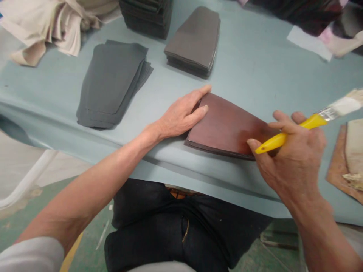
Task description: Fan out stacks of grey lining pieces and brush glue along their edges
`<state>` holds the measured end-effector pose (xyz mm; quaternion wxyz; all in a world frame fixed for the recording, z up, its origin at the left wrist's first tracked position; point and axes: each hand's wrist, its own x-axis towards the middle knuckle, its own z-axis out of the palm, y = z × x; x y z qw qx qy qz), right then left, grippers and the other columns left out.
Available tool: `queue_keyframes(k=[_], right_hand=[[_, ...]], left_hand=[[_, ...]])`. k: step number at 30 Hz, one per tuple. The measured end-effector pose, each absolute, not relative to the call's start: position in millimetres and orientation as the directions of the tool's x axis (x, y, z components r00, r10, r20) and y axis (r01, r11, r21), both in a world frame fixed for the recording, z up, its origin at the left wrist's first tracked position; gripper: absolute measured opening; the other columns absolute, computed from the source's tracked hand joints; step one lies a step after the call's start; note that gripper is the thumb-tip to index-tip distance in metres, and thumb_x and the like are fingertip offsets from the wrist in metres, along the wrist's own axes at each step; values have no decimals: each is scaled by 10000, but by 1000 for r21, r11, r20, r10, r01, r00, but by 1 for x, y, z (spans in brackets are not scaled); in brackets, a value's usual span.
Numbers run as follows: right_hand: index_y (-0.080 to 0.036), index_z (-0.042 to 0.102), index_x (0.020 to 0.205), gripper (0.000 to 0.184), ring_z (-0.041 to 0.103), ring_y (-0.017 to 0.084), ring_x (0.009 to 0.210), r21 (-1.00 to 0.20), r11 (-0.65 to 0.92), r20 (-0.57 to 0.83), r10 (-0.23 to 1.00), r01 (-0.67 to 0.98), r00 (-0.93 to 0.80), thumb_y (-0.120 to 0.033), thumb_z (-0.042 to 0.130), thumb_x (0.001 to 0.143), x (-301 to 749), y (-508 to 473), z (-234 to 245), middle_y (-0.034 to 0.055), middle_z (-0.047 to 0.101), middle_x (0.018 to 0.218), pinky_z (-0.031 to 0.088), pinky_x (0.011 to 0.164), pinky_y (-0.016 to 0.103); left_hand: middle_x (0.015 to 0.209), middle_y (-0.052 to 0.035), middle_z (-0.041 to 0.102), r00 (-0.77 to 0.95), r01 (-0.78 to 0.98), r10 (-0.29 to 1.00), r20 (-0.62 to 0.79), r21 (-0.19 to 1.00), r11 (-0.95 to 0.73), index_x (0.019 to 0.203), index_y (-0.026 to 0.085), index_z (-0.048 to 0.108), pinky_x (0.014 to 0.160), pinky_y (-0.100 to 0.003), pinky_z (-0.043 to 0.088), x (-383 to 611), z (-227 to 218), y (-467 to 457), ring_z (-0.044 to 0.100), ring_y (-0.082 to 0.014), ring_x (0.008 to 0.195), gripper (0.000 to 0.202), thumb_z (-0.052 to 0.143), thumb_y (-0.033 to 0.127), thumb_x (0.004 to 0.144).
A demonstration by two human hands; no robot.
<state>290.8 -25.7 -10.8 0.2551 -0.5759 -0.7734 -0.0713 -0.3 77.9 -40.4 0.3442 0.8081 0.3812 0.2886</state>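
Note:
A stack of reddish-brown, leather-like pieces (224, 121) lies near the table's front edge, its wide end to the left. My left hand (184, 111) grips that wide end, thumb on the top piece and fingers along the far side. Between the fingers of my right hand (295, 155) sits a yellow-handled paintbrush (307, 122), its pale bristles pointing up and right, away from the stack. The same hand's thumb and fingertips are at the stack's narrow right end, which they partly hide.
Dark grey pieces (113, 79) lie fanned at left. Behind are a brown-grey stack (195, 37) and a taller dark stack (147, 17). Beige cloth pieces (62, 22) fill the far left corner. A brown board (337, 155) with a pale crusted block (354, 147) is at right.

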Motion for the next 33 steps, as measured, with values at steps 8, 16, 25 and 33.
queue_keyframes(k=[8,16,25,33], right_hand=[[-248,552,1275,412,589,381,1472,-283,375,349,897,883,-270,-520,706,1005,239,-39,-6,161,634,1525,496,1196,667],[-237,522,1307,431,553,389,1510,-310,375,364,896,874,-255,-465,716,997,236,-41,-19,192,590,1566,488,1199,702],[-228,522,1298,399,545,396,1512,-247,383,392,879,890,-269,-474,670,1021,234,-41,-23,200,588,1566,470,1209,695],[-220,537,1261,357,563,421,1489,-248,410,421,862,877,-284,-468,660,1035,233,-40,-22,204,610,1544,491,1167,689]], left_hand=[[1719,-64,502,519,436,822,236,754,-492,1615,173,487,1372,-434,342,4,-42,75,480,-255,1596,605,347,401,1072],[1810,-82,341,596,394,770,228,752,-528,1600,213,533,1400,-531,261,-13,-34,61,260,-319,1710,634,554,474,1022],[1789,-12,393,720,414,656,227,618,-668,1573,222,579,1419,-432,208,-26,-31,48,362,-228,1667,601,386,506,1080],[1822,27,304,761,412,630,153,636,-652,1663,305,486,1422,-472,182,-34,-33,50,313,-284,1690,691,505,580,1029]])
